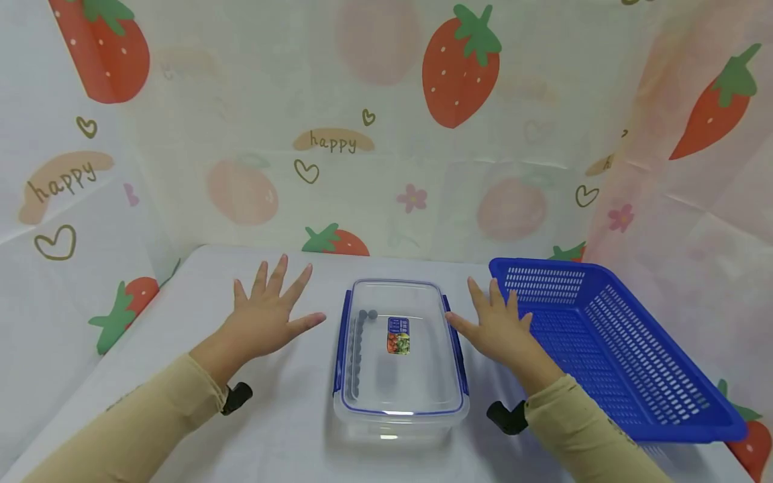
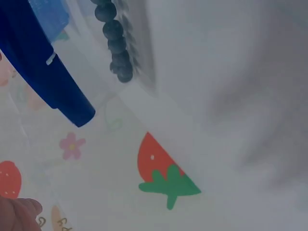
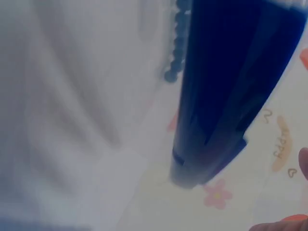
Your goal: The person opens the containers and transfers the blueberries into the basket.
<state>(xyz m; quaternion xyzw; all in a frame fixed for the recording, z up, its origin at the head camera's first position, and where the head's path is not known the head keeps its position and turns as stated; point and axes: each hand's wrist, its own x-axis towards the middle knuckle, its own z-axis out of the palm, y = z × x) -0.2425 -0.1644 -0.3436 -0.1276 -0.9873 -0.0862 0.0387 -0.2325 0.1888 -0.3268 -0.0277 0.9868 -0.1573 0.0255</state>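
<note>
A clear plastic food storage box [image 1: 395, 396] with a blue-edged lid stands on the white table, its lid in place. Blue clips [image 1: 341, 349] run along its long sides. Through the lid show several small dark blue-grey balls [image 2: 113, 30], most in a line along the left wall. My left hand [image 1: 266, 318], fingers spread, is held to the left of the box, apart from it. On the other side, my right hand [image 1: 501, 329] has its fingers spread too, and its thumb tip overlaps the box's right edge in the head view. Neither hand holds anything.
A blue perforated plastic basket [image 1: 580, 308] stands to the right of the box, behind my right hand and forearm. The white table [image 1: 241, 436] meets a strawberry-printed cloth backdrop [image 1: 386, 194] at the back and sides.
</note>
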